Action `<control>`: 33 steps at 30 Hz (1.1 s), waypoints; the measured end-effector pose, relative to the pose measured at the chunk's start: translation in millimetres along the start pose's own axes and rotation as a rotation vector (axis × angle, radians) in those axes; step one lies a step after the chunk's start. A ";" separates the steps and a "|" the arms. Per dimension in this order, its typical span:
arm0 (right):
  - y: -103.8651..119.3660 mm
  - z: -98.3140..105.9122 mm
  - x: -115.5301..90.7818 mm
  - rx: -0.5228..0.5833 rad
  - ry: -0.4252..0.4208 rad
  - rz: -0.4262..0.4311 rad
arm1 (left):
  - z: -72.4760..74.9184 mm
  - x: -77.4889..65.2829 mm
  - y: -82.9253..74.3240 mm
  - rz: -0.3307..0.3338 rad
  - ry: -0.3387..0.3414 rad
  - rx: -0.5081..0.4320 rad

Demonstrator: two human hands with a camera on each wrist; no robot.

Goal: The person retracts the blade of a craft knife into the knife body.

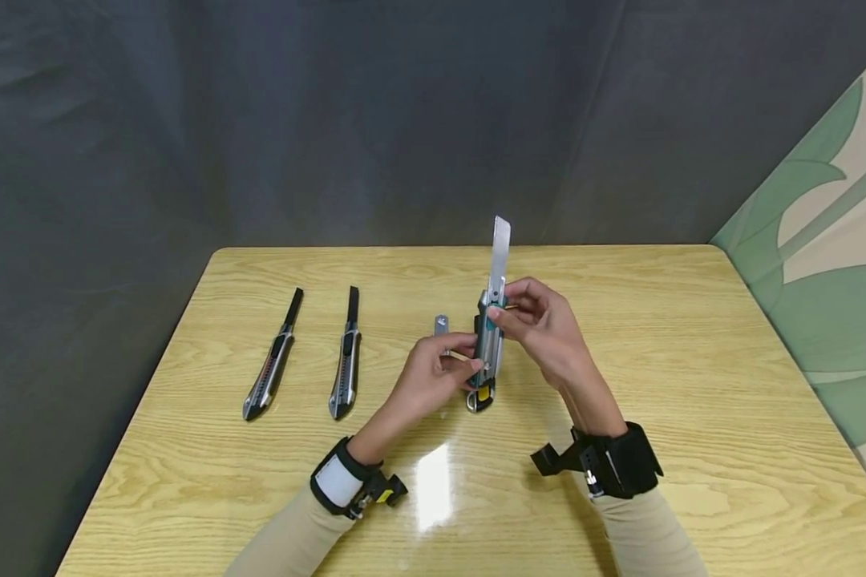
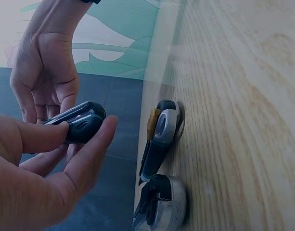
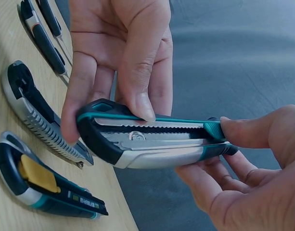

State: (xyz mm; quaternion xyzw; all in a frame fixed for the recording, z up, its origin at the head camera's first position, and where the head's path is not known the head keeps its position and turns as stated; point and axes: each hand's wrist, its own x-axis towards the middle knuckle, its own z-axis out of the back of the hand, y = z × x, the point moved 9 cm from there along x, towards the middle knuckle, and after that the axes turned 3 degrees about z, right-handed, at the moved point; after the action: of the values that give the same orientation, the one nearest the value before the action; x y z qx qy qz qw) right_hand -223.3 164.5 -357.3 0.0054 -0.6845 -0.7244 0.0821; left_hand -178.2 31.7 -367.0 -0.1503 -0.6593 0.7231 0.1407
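A silver, black and teal utility knife (image 1: 489, 353) is held above the table, tilted with its long blade (image 1: 500, 248) out and pointing away. My left hand (image 1: 433, 369) pinches its rear end between thumb and fingers. Further forward, my right hand (image 1: 552, 340) grips the front of the handle, its thumb on the teal slider (image 3: 213, 130). Below the held knife lies a dark utility knife with a yellow part (image 1: 483, 393), partly covered from above. A grey utility knife (image 3: 41, 125) lies beside that one; my left hand hides most of it in the head view.
Two black-and-grey utility knives (image 1: 269, 377) (image 1: 345, 373) lie side by side on the left of the wood-grain table (image 1: 693, 336). A dark cloth (image 1: 404, 120) hangs behind the table's far edge. A leaf-patterned surface (image 1: 837, 320) borders the right side.
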 end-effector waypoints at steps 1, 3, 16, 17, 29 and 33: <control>-0.9 -0.4 -0.8 0.005 0.002 -0.004 | -0.3 -0.1 0.7 0.006 0.002 -0.007; -2.4 -1.1 -2.2 0.014 0.007 -0.010 | -0.7 -0.3 1.6 0.013 0.004 -0.007; 4.3 -5.7 -3.0 -0.001 0.082 0.037 | 0.1 -0.1 -0.3 0.012 0.022 -0.027; 4.3 -6.0 -2.9 -0.004 0.086 0.036 | 0.1 0.2 0.2 0.012 0.024 -0.033; -7.3 -3.3 -4.7 -0.016 0.075 -0.065 | 4.1 0.5 3.3 0.030 0.028 -0.034; -7.8 -3.4 -5.0 -0.083 0.085 -0.080 | 3.7 2.6 7.0 0.021 0.029 -0.030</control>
State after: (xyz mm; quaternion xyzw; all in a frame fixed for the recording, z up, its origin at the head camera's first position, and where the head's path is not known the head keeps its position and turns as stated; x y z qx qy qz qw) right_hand -218.9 162.2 -365.9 0.0600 -0.6490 -0.7539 0.0822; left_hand -182.2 28.8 -373.7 -0.1698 -0.6664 0.7123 0.1403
